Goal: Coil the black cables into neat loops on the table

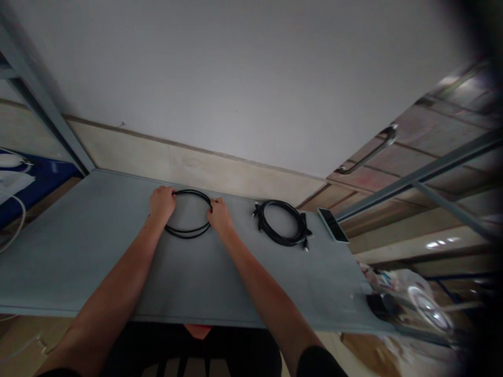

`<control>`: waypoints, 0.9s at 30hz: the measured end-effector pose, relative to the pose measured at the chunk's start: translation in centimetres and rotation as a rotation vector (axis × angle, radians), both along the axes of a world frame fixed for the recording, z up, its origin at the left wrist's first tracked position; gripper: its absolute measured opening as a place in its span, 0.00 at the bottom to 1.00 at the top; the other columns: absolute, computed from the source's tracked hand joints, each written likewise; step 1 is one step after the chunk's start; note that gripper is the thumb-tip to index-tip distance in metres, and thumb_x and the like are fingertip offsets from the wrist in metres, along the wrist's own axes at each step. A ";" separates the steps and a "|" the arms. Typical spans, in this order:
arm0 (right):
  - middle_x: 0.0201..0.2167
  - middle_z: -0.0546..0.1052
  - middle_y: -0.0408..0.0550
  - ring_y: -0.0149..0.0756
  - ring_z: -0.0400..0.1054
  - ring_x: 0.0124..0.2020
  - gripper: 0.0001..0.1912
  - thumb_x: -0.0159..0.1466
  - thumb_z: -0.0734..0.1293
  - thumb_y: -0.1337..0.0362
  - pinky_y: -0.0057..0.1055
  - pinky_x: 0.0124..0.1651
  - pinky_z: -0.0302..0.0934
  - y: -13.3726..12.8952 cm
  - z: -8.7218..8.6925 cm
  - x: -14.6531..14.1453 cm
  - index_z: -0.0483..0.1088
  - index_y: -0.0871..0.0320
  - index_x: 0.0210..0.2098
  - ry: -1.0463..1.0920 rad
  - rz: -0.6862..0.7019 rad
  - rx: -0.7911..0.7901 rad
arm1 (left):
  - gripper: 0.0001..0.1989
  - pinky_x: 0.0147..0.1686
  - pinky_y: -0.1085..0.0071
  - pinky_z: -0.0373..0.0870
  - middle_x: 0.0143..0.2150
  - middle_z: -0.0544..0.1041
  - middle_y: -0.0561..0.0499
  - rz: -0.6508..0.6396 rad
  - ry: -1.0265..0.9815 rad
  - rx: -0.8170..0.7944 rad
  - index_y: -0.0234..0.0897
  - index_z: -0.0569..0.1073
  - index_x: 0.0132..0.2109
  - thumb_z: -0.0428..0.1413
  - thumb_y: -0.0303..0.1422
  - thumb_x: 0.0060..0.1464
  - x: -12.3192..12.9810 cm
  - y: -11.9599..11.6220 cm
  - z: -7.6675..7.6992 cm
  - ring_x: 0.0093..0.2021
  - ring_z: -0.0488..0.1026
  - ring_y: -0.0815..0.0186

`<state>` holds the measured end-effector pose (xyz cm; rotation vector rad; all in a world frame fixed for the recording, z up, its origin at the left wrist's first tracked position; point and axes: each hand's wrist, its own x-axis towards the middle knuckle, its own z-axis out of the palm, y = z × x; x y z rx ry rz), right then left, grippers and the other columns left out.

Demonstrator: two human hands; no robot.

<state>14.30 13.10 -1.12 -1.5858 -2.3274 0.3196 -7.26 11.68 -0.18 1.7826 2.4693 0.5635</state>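
Note:
A thin black cable (188, 232) lies in a loose ring on the grey tabletop (196, 283), near its back edge. My left hand (162, 203) is closed around the ring's left side. On the opposite side, my right hand (219, 213) grips the same cable, fingers wrapped over it. Its ends cannot be made out. To the right rests a thicker coil of black cables (281, 240), apart from both hands, with several plugs sticking out at its sides.
A phone (333, 225) lies at the table's right end. A metal frame post (51, 110) rises at the left, and a rail (424, 173) slants along the right. A wall (216, 167) stands behind the table. A blue surface (51, 170) with white items sits far left.

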 end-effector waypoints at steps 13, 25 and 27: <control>0.51 0.70 0.64 0.48 0.62 0.53 0.22 0.63 0.59 0.73 0.43 0.58 0.60 1.8 -1.7 -4.3 0.69 0.66 0.56 0.084 0.095 0.098 | 0.15 0.50 0.60 0.70 0.46 0.79 0.38 0.120 -0.019 0.084 0.33 0.79 0.49 0.52 0.31 0.58 -2.9 0.3 -0.7 0.48 0.75 0.53; 0.51 0.70 0.61 0.46 0.63 0.53 0.20 0.66 0.60 0.69 0.40 0.59 0.59 1.9 -1.8 -4.2 0.69 0.63 0.56 0.166 0.029 0.133 | 0.15 0.53 0.64 0.69 0.47 0.81 0.42 -0.001 -0.113 0.130 0.32 0.79 0.49 0.54 0.30 0.57 -4.5 0.9 -1.1 0.49 0.76 0.56; 0.52 0.71 0.58 0.43 0.64 0.53 0.22 0.68 0.59 0.64 0.39 0.59 0.59 1.7 -1.3 -2.4 0.66 0.60 0.60 0.175 0.067 0.162 | 0.15 0.52 0.62 0.69 0.47 0.80 0.42 0.023 -0.091 0.122 0.34 0.78 0.49 0.54 0.33 0.57 -4.2 0.7 -1.0 0.49 0.76 0.55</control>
